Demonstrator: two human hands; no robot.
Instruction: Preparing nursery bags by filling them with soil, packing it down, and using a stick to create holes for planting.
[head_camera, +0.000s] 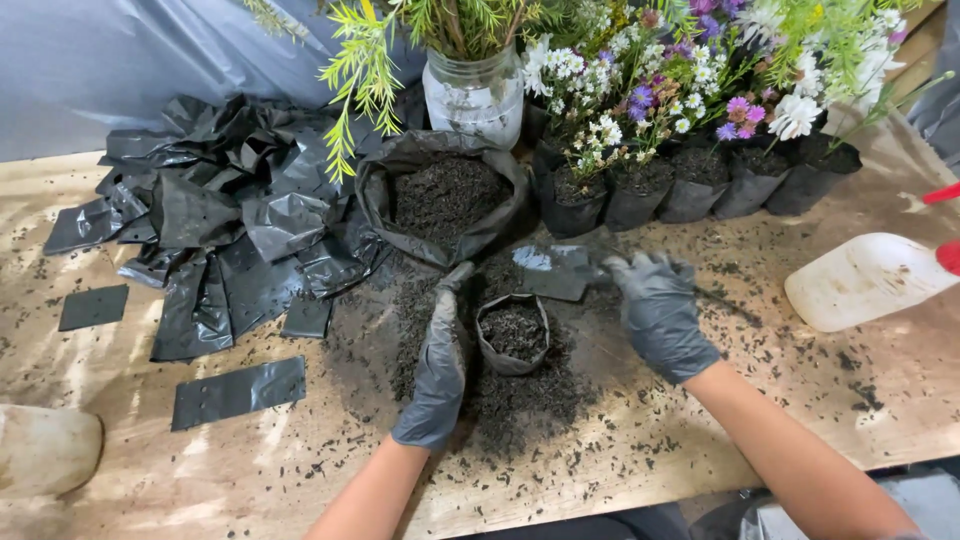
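The left hand (437, 372), in a dark grey rubber glove, stands beside the small black plastic grow bag (512, 335) and touches its left rim with the fingers stretched upward, so this grip is flat and open, steadying the bag and holding nothing. The bag stands upright in the middle of the wooden surface (700, 440), on a patch of spilled dark soil (520, 400), and it looks filled nearly to the rim. The right hand (660, 312), also gloved, is closed around the handle of a small grey metal trowel (552, 272), whose blade lies just above and behind the bag, between it and the large black sack of soil (445, 195). To do this filling well, I judge that the trowel should tip slowly over the centre of the opening, because the mouth is narrow and the plastic wall is soft. The left fingers should keep the rim open and the bag vertical. Behind the sack, a row of 5 or so planted bags with white and purple flowers (690, 185) stands near; a heap of empty black plastic bags (220, 215) lies to the left, well apart.
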